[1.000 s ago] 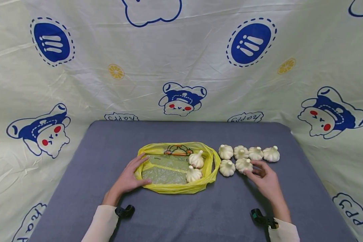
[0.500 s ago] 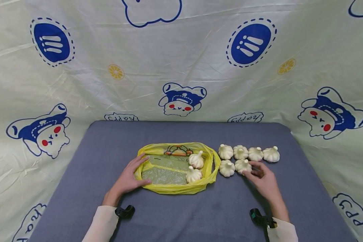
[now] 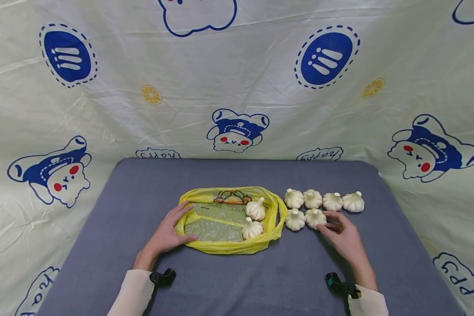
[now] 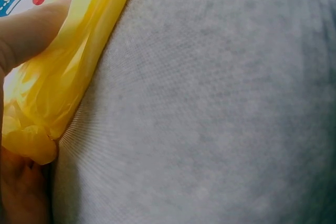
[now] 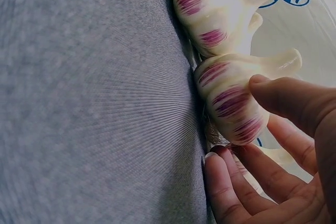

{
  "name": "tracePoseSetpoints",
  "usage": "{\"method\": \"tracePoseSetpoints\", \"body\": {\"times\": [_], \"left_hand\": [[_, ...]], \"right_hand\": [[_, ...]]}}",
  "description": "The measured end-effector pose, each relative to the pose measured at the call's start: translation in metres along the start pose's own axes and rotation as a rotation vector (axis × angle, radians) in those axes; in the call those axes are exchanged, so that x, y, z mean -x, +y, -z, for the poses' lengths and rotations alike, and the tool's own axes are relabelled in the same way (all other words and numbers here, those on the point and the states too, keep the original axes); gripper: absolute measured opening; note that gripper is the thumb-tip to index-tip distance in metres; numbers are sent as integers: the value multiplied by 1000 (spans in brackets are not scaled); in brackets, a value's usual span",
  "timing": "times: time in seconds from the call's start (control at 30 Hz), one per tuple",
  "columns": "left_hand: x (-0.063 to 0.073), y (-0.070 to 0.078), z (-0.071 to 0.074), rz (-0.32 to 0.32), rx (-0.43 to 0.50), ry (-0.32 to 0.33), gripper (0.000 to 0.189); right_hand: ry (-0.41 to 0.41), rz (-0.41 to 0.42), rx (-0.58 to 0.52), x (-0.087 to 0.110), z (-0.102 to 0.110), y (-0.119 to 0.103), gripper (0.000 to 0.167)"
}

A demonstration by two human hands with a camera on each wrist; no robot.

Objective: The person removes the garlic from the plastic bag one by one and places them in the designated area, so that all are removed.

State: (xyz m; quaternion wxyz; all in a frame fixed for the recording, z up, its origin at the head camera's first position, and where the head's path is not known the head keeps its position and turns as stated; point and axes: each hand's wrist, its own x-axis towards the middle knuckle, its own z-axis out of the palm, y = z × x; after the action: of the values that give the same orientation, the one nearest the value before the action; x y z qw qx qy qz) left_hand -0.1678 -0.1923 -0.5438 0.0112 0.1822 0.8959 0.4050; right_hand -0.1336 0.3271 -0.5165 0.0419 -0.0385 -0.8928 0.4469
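A yellow plastic bag (image 3: 223, 249) lies with its mouth spread wide. My left hand (image 3: 170, 230) holds its left end, the thumb (image 4: 39, 30) over the yellow film in the left wrist view. Two garlic bulbs, a rear one (image 3: 256, 209) and a front one (image 3: 252, 228), sit inside at the bag's right end. My right hand (image 3: 341, 235) holds another garlic bulb (image 3: 314, 218) by its right side. In the right wrist view this purple-streaked bulb (image 5: 231, 95) is on the cloth, thumb on its upper side and fingers close by its root end.
Just left of the held bulb stands another bulb (image 3: 295, 220). Behind them, several bulbs form a row, ending at a far-right bulb (image 3: 353, 202). A grey cloth (image 3: 237, 285) covers the table. A printed curtain (image 3: 260, 87) hangs behind it.
My right hand and its garlic bulb have shifted slightly left and toward me, closer to the neighbouring bulb. The left hand and the bag keep their place.
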Motion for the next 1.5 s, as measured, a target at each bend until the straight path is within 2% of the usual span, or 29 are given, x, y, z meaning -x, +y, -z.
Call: {"method": "tracePoseSetpoints", "body": {"times": [0.3,0.57,0.7,1.3,1.5], "left_hand": [[0,1,0,3,0,-1,88],[1,2,0,7,11,-4,89],[0,1,0,3,6,-5,89],[-1,2,1,-15,4,-7,89],[1,2,2,-10,6,-10,88]], "right_hand": [[1,-2,33,3,3,-7,57],[84,65,70,5,7,-38,74],[91,86,71,6,9,-52,79],[1,171,138,3,17,-101,93],[-63,217,73,-2,5,-112,95]]}}
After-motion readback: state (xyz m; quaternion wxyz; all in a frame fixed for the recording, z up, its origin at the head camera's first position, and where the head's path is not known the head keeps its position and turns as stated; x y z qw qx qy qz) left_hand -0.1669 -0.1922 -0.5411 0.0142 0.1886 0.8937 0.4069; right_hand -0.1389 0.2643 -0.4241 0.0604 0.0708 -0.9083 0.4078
